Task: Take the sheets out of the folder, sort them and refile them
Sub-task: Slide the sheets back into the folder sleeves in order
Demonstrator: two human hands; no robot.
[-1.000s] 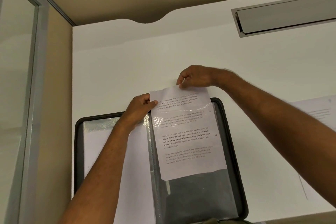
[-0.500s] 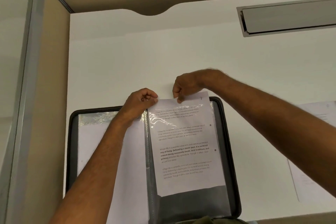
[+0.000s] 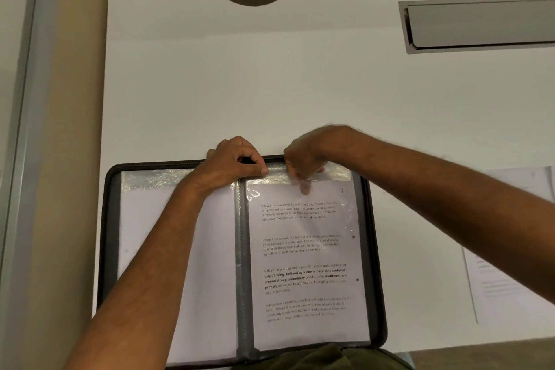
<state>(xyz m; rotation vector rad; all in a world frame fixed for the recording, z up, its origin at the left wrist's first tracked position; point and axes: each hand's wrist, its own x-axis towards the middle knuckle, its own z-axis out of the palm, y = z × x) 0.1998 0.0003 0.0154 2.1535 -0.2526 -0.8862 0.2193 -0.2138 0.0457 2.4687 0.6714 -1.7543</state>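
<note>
A black display folder (image 3: 374,264) lies open on the white desk. Its right clear sleeve (image 3: 339,173) holds a printed sheet (image 3: 306,330) with several text paragraphs, slid fully down inside. The left sleeve holds a blank white sheet (image 3: 144,249). My left hand (image 3: 237,164) pinches the top edge of the right sleeve near the spine. My right hand (image 3: 303,162) has its fingertips in the sleeve's opening, on the top edge of the printed sheet.
More printed sheets (image 3: 504,273) lie on the desk to the right, partly under my right forearm. A metal cable slot (image 3: 480,24) is set in the desk at the far right. A partition wall (image 3: 69,159) runs along the left.
The printed sheet has slid down from sticking well out of the sleeve to lying fully inside it. My right hand followed it down to the sleeve's opening.
</note>
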